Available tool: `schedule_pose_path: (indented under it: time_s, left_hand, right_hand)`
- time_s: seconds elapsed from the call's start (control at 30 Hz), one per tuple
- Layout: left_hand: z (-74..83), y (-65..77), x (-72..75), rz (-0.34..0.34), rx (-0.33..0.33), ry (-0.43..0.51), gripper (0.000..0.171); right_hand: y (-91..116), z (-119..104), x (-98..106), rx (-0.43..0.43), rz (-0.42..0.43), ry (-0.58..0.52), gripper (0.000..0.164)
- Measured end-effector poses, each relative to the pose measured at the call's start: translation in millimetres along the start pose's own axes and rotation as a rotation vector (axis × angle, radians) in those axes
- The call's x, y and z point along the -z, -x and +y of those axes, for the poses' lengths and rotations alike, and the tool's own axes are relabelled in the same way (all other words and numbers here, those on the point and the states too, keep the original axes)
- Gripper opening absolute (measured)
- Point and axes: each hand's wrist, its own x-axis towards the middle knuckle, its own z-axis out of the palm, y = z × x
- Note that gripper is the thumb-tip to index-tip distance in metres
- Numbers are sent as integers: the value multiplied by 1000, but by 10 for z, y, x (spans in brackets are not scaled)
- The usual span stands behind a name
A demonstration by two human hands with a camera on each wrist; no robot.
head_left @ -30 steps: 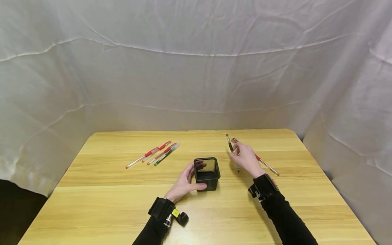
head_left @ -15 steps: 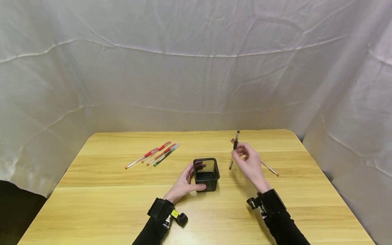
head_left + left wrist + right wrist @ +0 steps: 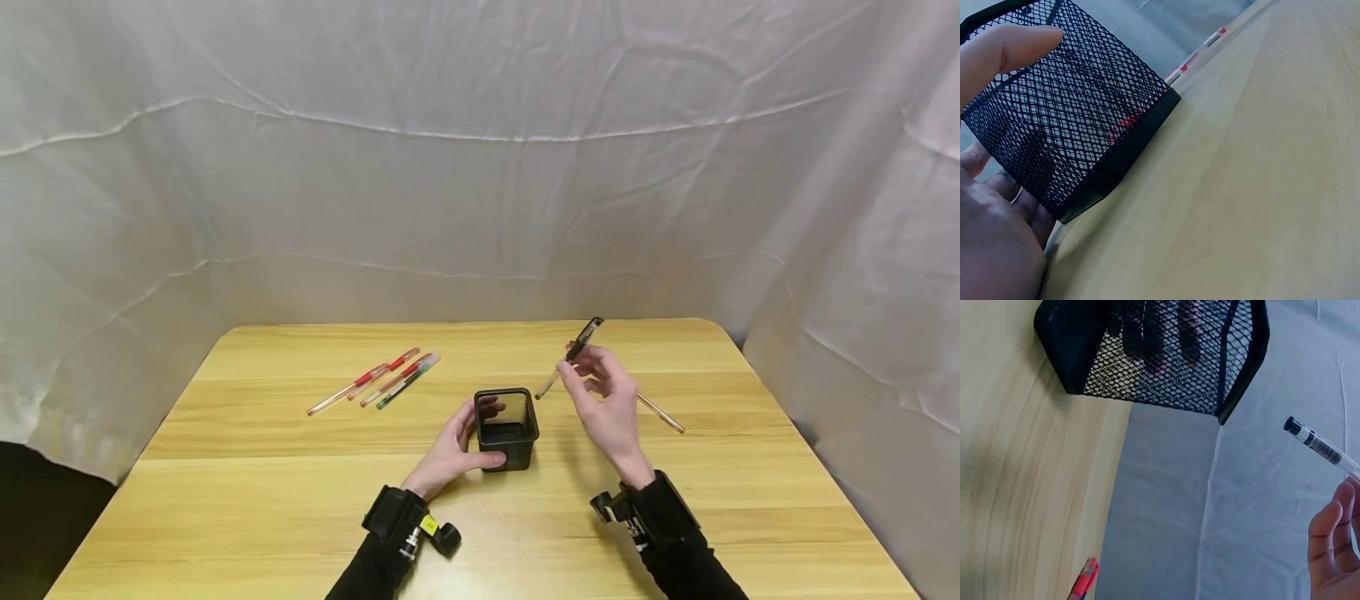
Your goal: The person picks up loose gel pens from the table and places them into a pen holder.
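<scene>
My left hand (image 3: 447, 457) grips a black mesh pen holder (image 3: 519, 452) standing upright on the table, thumb across its near side and fingers around the left and back. The left wrist view shows the thumb lying over the mesh of the pen holder (image 3: 1079, 106). To the right, my right hand (image 3: 611, 410) pinches a black gel pen (image 3: 587, 335) between thumb and fingers. The pen slants, its capped end up to the right and its lower end pointing toward the holder's back right corner. In the right wrist view the gel pen's end (image 3: 1322, 447) is apart from the holder.
Several red pens (image 3: 336, 398) and a green pen (image 3: 405, 385) lie on the table's left side. Behind my right hand, a red pen (image 3: 660, 412) lies partly hidden. A pale cloth (image 3: 480, 208) hangs beyond the table's far edge.
My right hand has picked the black gel pen up off the table and tilted it, its lower end swinging left toward the pen holder. The left hand and holder stay put.
</scene>
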Motion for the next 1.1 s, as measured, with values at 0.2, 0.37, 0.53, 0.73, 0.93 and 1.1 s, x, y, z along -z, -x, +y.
schedule_pose_path:
  time_s: [0.2,0.37,0.53,0.73,0.93,1.1]
  left_hand:
    - [28,8,-4,4,9,-17,75]
    - [136,24,-36,-9,7,-16,76]
    - [211,36,-58,-22,13,-34,76]
    - [226,38,-78,-7,-15,-52,74]
    - [211,33,-66,4,-10,-36,76]
    - [176,29,-41,-7,26,-11,78]
  right_hand:
    - [80,333,-125,-16,-87,56,19]
    - [170,641,-226,36,-171,110,20]
    - [129,383,-235,-32,-276,241,17]
    - [163,523,-155,-38,-235,233,18]
    - [67,712,80,-259,-93,229,15]
    - [-32,1010,275,-391,-174,412,17]
